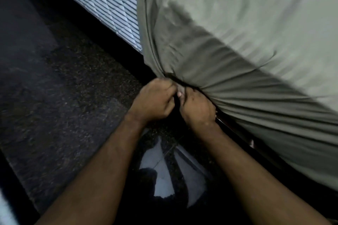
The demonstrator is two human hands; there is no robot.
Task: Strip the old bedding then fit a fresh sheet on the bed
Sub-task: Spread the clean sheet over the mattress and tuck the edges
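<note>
So the grey-green fabric sheet (pixel 237 45) fills the right of the frame, draped over the corner of the striped quilted mattress (pixel 109 5), which shows upper left. Both hands, left hand (pixel 153 99) beside right hand (pixel 198 107), sit mid-frame at the sheet's bottom corner, dark speckled floor (pixel 54 87) left.

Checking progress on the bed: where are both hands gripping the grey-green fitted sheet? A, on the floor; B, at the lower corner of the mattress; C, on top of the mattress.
B: the left hand and right hand bunch the grey-green sheet at the striped mattress's lower corner.
</note>
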